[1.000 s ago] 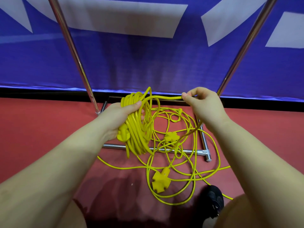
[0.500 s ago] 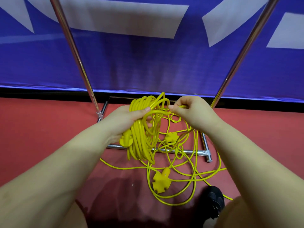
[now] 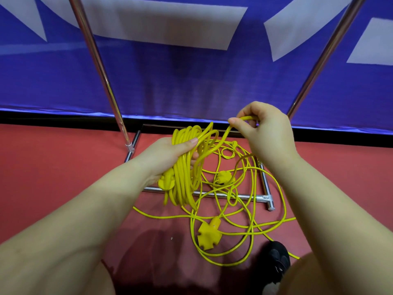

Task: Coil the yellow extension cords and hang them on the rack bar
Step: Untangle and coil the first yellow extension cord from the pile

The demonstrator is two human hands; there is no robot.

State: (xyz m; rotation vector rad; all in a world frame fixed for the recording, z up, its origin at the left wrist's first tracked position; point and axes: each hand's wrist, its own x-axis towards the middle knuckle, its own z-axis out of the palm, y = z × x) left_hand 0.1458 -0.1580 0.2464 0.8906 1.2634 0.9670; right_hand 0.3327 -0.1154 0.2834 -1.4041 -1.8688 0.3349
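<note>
left hand point(image 3: 168, 156): centre of the frame, fingers and thumb wrapped round the coil point(image 3: 185, 167), thumb lying across the top strands
coil: a thick bundle of yellow loops hanging down from the left hand, a yellow plug point(image 3: 166, 181) showing just under the wrist
right hand point(image 3: 268, 133): upper right of centre, higher than the left, thumb and fingers pinching the strand point(image 3: 221, 139)
strand: one yellow length running down and left from the right hand's pinch to the coil
loose cord point(image 3: 251, 211): tangled loops lying on the floor point(image 3: 53, 167) in the lower centre and lower right, crossing over the base bar point(image 3: 244, 197)
socket block point(image 3: 209, 232): yellow, cross-shaped, on the floor in the lower centre, among the loose cord
second plug point(image 3: 223, 177): yellow, on the floor inside the rack base, centre right
left pole point(image 3: 100, 67): chrome, slanting from the upper left down to the base
right pole point(image 3: 323, 58): chrome, slanting from the upper right down behind the right hand
banner point(image 3: 202, 81): blue with white shapes, across the top half behind the poles
shoe point(image 3: 276, 258): black, lower right, on the floor, beside the cord's outer loop
floor: red
</note>
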